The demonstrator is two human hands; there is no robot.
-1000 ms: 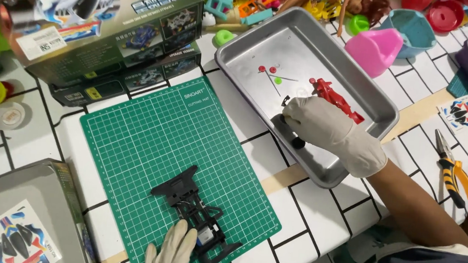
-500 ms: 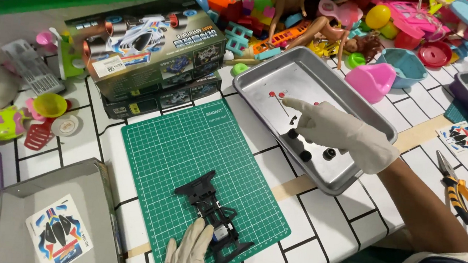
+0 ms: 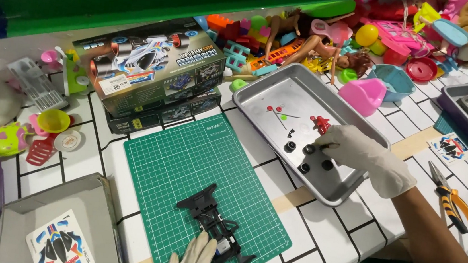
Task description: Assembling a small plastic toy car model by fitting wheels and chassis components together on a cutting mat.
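A black toy car chassis (image 3: pixel 214 226) lies on the green cutting mat (image 3: pixel 196 168). My gloved left hand (image 3: pixel 194 259) rests on the chassis's near end and holds it down. My gloved right hand (image 3: pixel 360 155) reaches into the metal tray (image 3: pixel 260 97). Its fingertips curl together right beside several small black wheels (image 3: pixel 306 158); whether they hold one is hidden. A red part (image 3: pixel 320 123) lies just behind the hand, and small red and green pins (image 3: pixel 277 113) sit further left in the tray.
Stacked model car boxes (image 3: pixel 156 75) stand behind the mat. A heap of colourful plastic toys (image 3: pixel 334 38) runs along the back. Yellow-handled pliers (image 3: pixel 453 198) and a sticker sheet (image 3: pixel 448 147) lie right of the tray. A grey box lid with stickers (image 3: pixel 61 235) is at the near left.
The view has shifted, so the mat and tray sit lower right in frame. My right hand moved from the red part to the black wheels and curled its fingers. My left hand stays on the chassis.
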